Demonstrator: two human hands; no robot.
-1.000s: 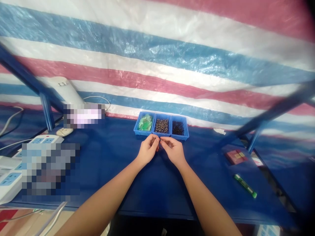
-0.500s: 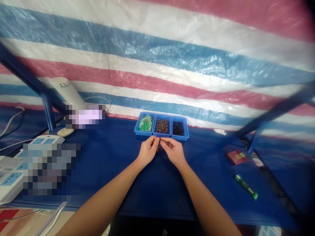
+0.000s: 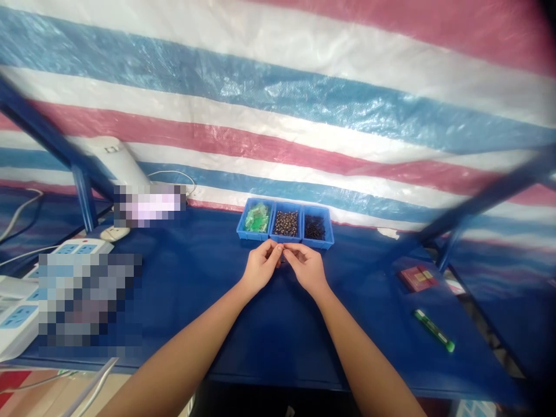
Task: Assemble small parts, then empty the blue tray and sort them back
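My left hand point(image 3: 262, 264) and my right hand point(image 3: 306, 266) meet at the fingertips, just in front of three joined blue bins. Both are closed in a pinch. A small dark piece shows between and below the fingers, too small to name. The left bin point(image 3: 244, 235) holds clear and green plastic bits. In the middle bin point(image 3: 285, 238) lie many small brass-and-dark metal parts point(image 3: 286, 222). Small black pieces point(image 3: 314, 227) fill part of the right bin point(image 3: 319, 244).
White power strips point(image 3: 93, 248) and a blurred-out dark object point(image 3: 91, 301) lie at left, near a white cylinder point(image 3: 124, 165). To the right are a red box point(image 3: 419, 278) and a green tube point(image 3: 434, 330). Blue metal struts point(image 3: 84, 197) flank the blue table point(image 3: 191, 278), with a striped sheet point(image 3: 278, 116) behind.
My fingertips have drawn slightly closer together at the pinch. The arms, bins and other objects stay in place.
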